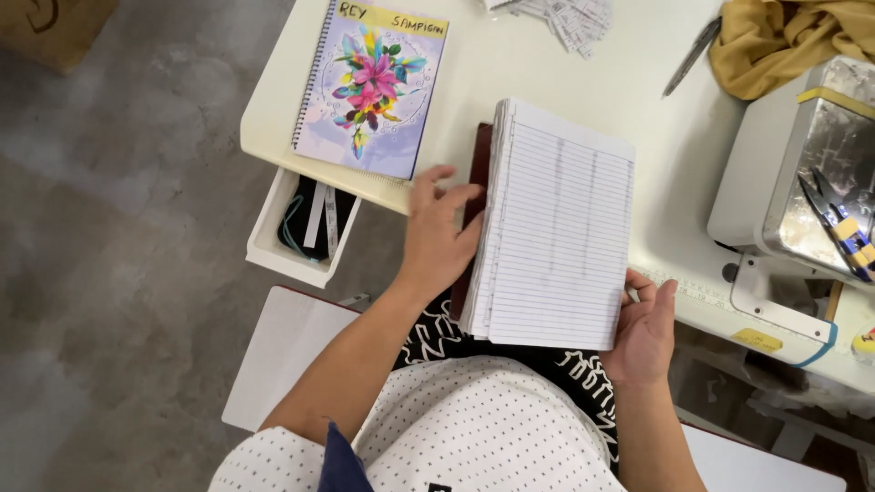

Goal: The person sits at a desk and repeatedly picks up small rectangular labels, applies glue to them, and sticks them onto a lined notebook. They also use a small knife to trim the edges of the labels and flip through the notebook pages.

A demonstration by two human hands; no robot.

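Head cam showed us holding a thick lined ledger book (pixel 556 228) at the near edge of the white table (pixel 510 64), partly over our lap. Our left hand (pixel 437 232) lay spread, fingers apart, on the book's left edge by the dark red cover, thumbing the page stack. Our right hand (pixel 643 333) cupped the lower right corner from under, fingers curled on it. Hands sat well apart, one per side.

We judged the book fairly heavy & floppy: loose pages fan and slip, so best gripped at the spine side w/ support under the corner.

A flower-cover spiral notebook (pixel 374 87) lay to the left, above an open drawer (pixel 301 232); a sewing machine (pixel 802 173) stood on the right.
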